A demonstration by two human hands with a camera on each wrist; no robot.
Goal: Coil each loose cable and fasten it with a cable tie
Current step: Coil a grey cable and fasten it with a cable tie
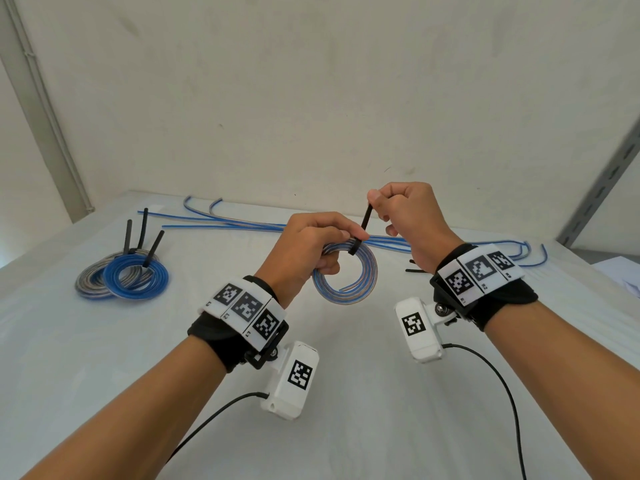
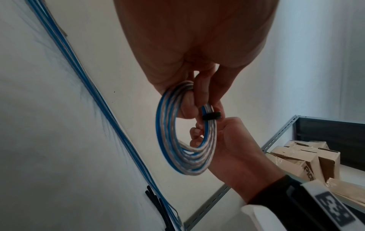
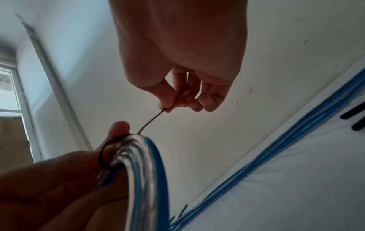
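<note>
- Blue-and-clear cable, wound into a coil (image 1: 346, 271), hangs in the air above the middle of the tabletop (image 1: 381, 393), clear of the surface.
- The left hand (image 1: 304, 247) has its grip closed round the top of the coil, fingers curled through the ring and the thumb laid over the strands.
- A black cable tie (image 1: 362, 230) is looped round the strands right at that thumb; its free tail rises up and to the right.
- The right hand (image 1: 408, 216) pinches the tail's end between thumb and forefinger, the other fingers curled in loosely; its grip is narrow, on the tie alone.
- Open room: bare surface lies under and in front of both wrists, all the way to the near edge.
- To the left, well apart from the hands, two finished coils (image 1: 124, 277) lie overlapping, one darker blue on a paler one, with black tie tails standing up from them.
- Along the far edge, loose cables (image 1: 225, 220) run in long lines close to the wall (image 1: 311, 98), passing behind both hands and curling at the right end.
- Spare black ties (image 1: 415, 268) lie just below the right wrist, partly hidden by it.
- The surface is a pale, slightly wrinkled sheet; the wall is off-white and scuffed.
- A grey slotted metal upright (image 1: 602, 188) stands at the right; the left wrist view shows cardboard boxes (image 2: 300, 159) on a shelf there.
</note>
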